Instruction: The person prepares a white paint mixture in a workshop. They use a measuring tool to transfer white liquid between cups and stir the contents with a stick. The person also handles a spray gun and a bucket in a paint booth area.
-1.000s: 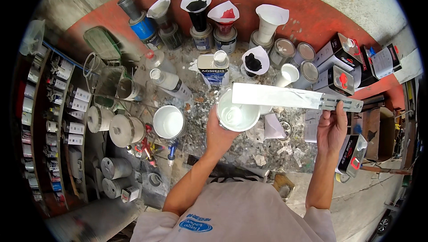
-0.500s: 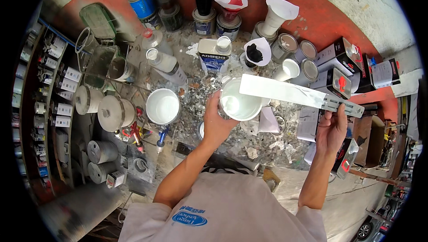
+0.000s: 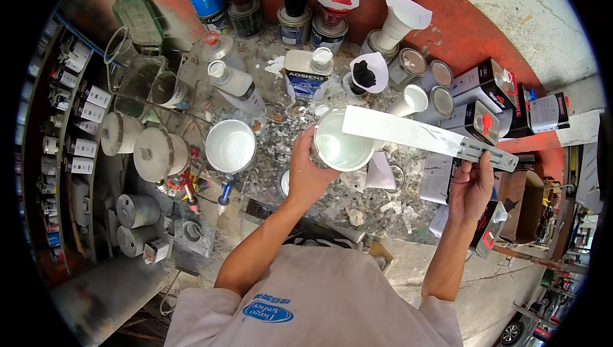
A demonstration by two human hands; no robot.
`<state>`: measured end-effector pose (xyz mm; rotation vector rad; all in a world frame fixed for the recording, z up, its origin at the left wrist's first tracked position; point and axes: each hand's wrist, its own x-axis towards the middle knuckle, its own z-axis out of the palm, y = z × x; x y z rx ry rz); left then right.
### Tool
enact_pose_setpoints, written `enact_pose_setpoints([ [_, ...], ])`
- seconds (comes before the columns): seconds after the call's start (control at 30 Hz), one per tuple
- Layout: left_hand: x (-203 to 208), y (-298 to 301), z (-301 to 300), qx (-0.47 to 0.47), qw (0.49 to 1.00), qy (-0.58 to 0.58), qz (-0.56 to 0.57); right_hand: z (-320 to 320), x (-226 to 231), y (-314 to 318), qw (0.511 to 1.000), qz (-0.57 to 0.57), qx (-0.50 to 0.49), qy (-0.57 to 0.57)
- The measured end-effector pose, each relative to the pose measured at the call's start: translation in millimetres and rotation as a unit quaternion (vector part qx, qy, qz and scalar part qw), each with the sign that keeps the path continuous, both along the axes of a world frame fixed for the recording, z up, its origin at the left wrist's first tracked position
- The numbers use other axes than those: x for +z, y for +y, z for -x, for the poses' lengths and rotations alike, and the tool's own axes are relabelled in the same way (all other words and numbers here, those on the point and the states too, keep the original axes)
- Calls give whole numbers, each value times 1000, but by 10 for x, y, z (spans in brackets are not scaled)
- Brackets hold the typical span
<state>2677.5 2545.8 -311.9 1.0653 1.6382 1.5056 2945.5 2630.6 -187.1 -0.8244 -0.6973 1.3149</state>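
My left hand (image 3: 309, 167) is wrapped round the left side of a white plastic cup (image 3: 348, 163) with white liquid inside. In my right hand (image 3: 471, 188), fingers and thumb grip the slotted metal end of a long flat mixing stick (image 3: 408, 135). Its broad blade is coated white and reaches over the right part of the cup's mouth, hiding some of the rim. A second white cup (image 3: 231, 147), pale inside, stands to the left of my left hand. Behind the held cup are a rectangular metal can (image 3: 306, 83) and a smaller white cup (image 3: 408, 101).
Paint cans topped with paper strainers (image 3: 295, 24) line the back of the paint-spattered bench (image 3: 268, 136). Bottles (image 3: 236, 91) and lidded pots (image 3: 155, 154) stand left, near two spray guns (image 3: 225, 197). Rectangular cans (image 3: 471, 120) crowd the right; shelves (image 3: 76, 130) hold containers at far left.
The whole view has shifted slightly. My left hand still holds the cup, and the stick stays over it with its gripped end slightly lower.
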Motion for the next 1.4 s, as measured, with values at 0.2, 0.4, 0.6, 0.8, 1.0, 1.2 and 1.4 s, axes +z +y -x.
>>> enact_pose_setpoints([
  [0.2, 25, -8, 0, 2, 1000, 2, 5, 25, 23, -16, 1000, 1, 6, -14],
  [0.4, 61, -2, 2, -3, 1000, -17, -9, 20, 0, -16, 1000, 0, 4, -15],
  [0.6, 70, -19, 1, -3, 1000, -5, 15, -11, -34, -1, 1000, 4, -3, -8],
  [0.8, 50, -18, -5, 3, 1000, -8, 7, -85, -89, 6, 998, -20, 59, 2],
  [1.0, 14, -46, 28, -5, 1000, 2, -4, 29, 131, -58, 974, -121, 3, -193],
  [1.2, -57, -51, 63, -25, 994, 79, -68, 669, 663, -109, 719, -416, 191, -524],
  [1.4, -103, -212, 60, -41, 999, 22, -20, 1119, 583, -182, 638, -380, 349, -572],
])
